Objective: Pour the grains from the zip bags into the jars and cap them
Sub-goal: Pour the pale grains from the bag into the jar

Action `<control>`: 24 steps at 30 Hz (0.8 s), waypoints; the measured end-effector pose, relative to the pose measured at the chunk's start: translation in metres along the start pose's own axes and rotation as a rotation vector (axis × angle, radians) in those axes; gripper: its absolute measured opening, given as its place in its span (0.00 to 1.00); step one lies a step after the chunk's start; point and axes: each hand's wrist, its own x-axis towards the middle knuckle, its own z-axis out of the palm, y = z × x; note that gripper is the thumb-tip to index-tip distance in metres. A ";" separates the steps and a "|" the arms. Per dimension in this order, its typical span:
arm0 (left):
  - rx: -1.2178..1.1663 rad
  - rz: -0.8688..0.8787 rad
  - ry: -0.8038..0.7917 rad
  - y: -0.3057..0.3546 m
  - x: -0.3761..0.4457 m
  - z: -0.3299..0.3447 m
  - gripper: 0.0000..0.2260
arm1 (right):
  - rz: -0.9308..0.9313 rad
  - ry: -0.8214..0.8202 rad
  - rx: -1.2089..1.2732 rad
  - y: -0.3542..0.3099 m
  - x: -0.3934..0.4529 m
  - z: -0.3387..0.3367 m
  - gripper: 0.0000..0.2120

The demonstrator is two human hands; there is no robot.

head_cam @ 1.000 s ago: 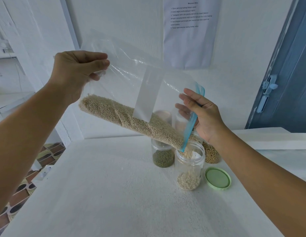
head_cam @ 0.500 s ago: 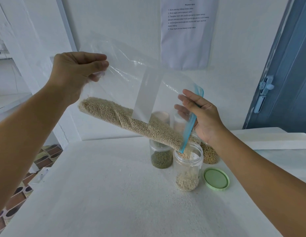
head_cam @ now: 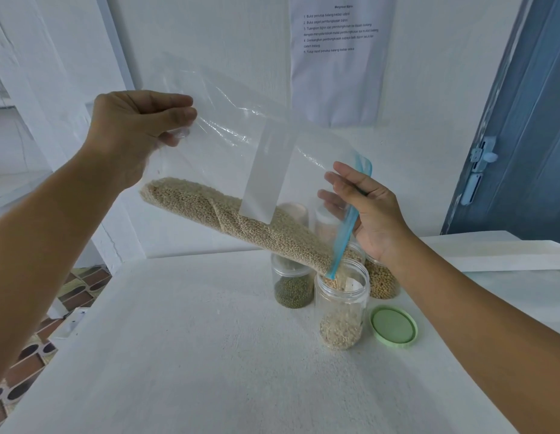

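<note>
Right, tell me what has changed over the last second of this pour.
Little has moved. The pale grains keep sliding down the clear zip bag into the open plastic jar, whose grain level has risen slightly. The left hand still pinches the bag's raised corner; the right hand still holds its blue zip mouth. The green lid stays put.

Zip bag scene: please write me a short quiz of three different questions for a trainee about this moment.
1. True or false: the green lid is on the open jar.
2. Which hand pinches the raised bottom corner of the zip bag? A) left hand B) right hand
3. Fill in: the jar behind and left of the open jar holds ____ coloured grains.

Key: 1 false, it lies on the table beside the jar. 2 A. 3 green.
</note>
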 end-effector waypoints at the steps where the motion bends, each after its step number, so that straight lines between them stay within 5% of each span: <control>1: 0.001 0.000 0.000 0.000 0.000 0.000 0.07 | 0.001 0.000 0.001 0.000 0.000 0.000 0.14; 24: 0.011 -0.025 0.018 0.002 -0.002 0.000 0.07 | 0.006 0.002 0.011 0.002 0.000 0.000 0.14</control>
